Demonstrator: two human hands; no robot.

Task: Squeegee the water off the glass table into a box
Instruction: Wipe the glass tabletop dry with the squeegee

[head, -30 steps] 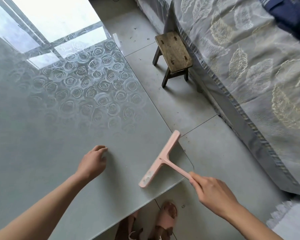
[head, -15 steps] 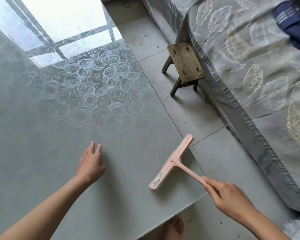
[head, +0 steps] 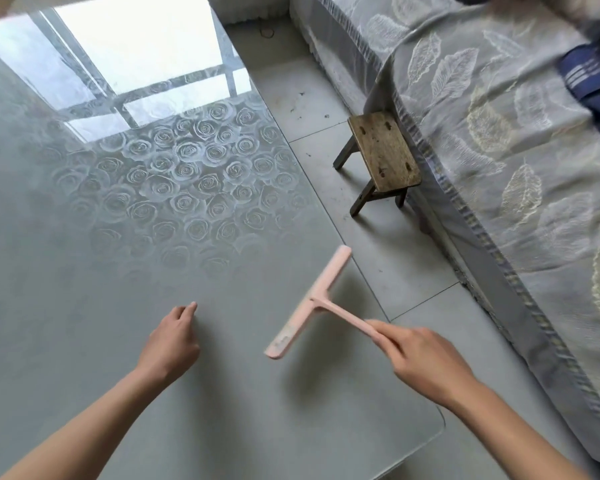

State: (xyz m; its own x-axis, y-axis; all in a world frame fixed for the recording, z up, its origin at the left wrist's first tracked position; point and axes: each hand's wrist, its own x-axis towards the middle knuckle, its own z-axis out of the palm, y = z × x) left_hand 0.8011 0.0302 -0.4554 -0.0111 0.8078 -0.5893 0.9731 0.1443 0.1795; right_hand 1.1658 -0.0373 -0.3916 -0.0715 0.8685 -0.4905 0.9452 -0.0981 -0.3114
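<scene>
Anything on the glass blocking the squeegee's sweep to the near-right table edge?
Nothing visible. Glass table between squeegee and that edge is bare; left hand sits left of the blade, right hand holds the handle. No box in view.

Soft, even daylight fills the scene. The far left part of the grey glass table with rose pattern (head: 84, 271) carries a strong white glare, the reflection of a window. The pink T-shaped plastic squeegee (head: 312, 299) and the right hand (head: 426, 362) are smeared by motion blur. The squeegee throws a faint shadow on the glass. The dark blue cloth (head: 593, 84) at the far right is blurred. Straight lines bend near the edges.
</scene>
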